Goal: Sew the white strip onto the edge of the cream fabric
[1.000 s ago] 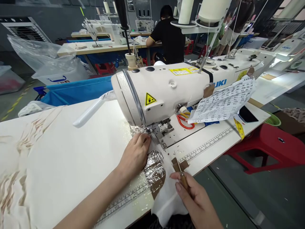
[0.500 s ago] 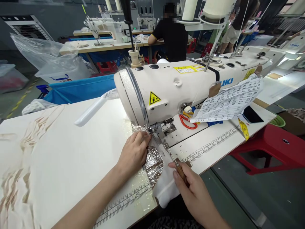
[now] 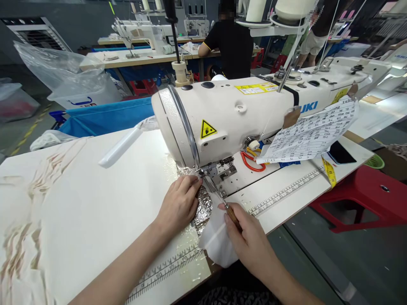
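Observation:
A white sewing machine [image 3: 216,123] stands over the table. My left hand [image 3: 181,203] lies by its needle area, fingers bent together at the edge of a white cloth [image 3: 219,241]; what the fingertips pinch is too small to make out. My right hand [image 3: 249,237] is closed around the wooden handle of a thin metal tool [image 3: 233,216], whose tip reaches up to the needle area. Beneath the cloth and beside my left hand shows a crinkled silvery sheet [image 3: 202,209]. The cloth hangs over the table's front edge below my right hand.
Red-handled scissors [image 3: 252,162], a written sheet [image 3: 310,131], a phone [image 3: 341,152] and a yellow tape measure [image 3: 329,171] are at the right. Pale fabric pieces [image 3: 22,250] lie left. A red stool [image 3: 365,195] stands right. A person [image 3: 230,46] sits behind.
My right hand has moved up and left, bringing the tool's tip closer to the needle area. The white cloth has shifted left with it. My left hand has barely moved.

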`<state>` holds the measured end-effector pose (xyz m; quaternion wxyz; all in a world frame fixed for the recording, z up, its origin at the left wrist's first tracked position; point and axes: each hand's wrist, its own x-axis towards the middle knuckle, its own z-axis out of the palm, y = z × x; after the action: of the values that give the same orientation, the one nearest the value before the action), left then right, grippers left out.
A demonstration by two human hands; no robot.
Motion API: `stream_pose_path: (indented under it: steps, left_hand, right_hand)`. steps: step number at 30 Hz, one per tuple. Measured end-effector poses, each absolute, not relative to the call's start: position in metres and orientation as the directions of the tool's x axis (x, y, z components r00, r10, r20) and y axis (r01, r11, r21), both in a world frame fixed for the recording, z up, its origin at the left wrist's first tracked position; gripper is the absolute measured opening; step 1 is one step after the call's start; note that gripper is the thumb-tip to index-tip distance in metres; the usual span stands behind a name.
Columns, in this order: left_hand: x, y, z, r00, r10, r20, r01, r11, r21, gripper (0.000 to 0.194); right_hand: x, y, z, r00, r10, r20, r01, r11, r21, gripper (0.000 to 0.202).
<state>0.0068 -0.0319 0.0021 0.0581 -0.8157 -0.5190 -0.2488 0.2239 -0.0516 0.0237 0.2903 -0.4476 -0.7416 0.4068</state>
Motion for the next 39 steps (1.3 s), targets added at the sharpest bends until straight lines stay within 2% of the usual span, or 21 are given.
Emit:
stream_pose_path:
  steps: [4, 7, 12, 21, 29, 32, 35, 39]
  left_hand:
    - [0.007, -0.033, 0.005, 0.377, 0.77, 0.515, 0.808, -0.545, 0.223, 0.032]
    - [0.007, -0.032, 0.006, 0.425, 0.75, 0.506, 0.798, -0.575, 0.182, 0.03]
    - [0.005, -0.03, 0.003, 0.436, 0.761, 0.48, 0.844, -0.532, 0.076, 0.033]
    - [0.007, -0.029, 0.0, 0.367, 0.833, 0.414, 0.898, -0.433, 0.075, 0.037]
    - [0.005, -0.027, 0.002, 0.372, 0.827, 0.421, 0.853, -0.483, 0.196, 0.031]
    - [0.008, -0.022, 0.007, 0.378, 0.856, 0.353, 0.878, -0.452, 0.155, 0.024]
    - [0.013, -0.018, 0.008, 0.333, 0.891, 0.308, 0.912, -0.387, 0.135, 0.02]
    - [0.012, -0.012, 0.002, 0.246, 0.893, 0.376, 0.918, -0.339, 0.205, 0.02]
  right_hand:
    - [0.221, -0.047, 0.022, -0.424, 0.902, 0.086, 0.44, 0.288, -0.851, 0.027]
    - [0.219, -0.045, 0.02, -0.429, 0.895, 0.126, 0.424, 0.322, -0.846, 0.025]
    - [0.215, -0.043, 0.017, -0.429, 0.891, 0.148, 0.428, 0.345, -0.835, 0.023]
    - [0.215, -0.042, 0.014, -0.457, 0.865, 0.208, 0.439, 0.423, -0.793, 0.022]
    - [0.206, -0.052, 0.031, -0.545, 0.724, 0.423, 0.269, 0.629, -0.73, 0.031]
    - [0.194, -0.059, 0.042, -0.545, 0.648, 0.531, 0.18, 0.71, -0.681, 0.033]
    - [0.185, -0.069, 0.047, -0.578, 0.596, 0.557, 0.108, 0.733, -0.672, 0.034]
    - [0.193, -0.079, 0.041, -0.615, 0.588, 0.526, 0.143, 0.739, -0.659, 0.033]
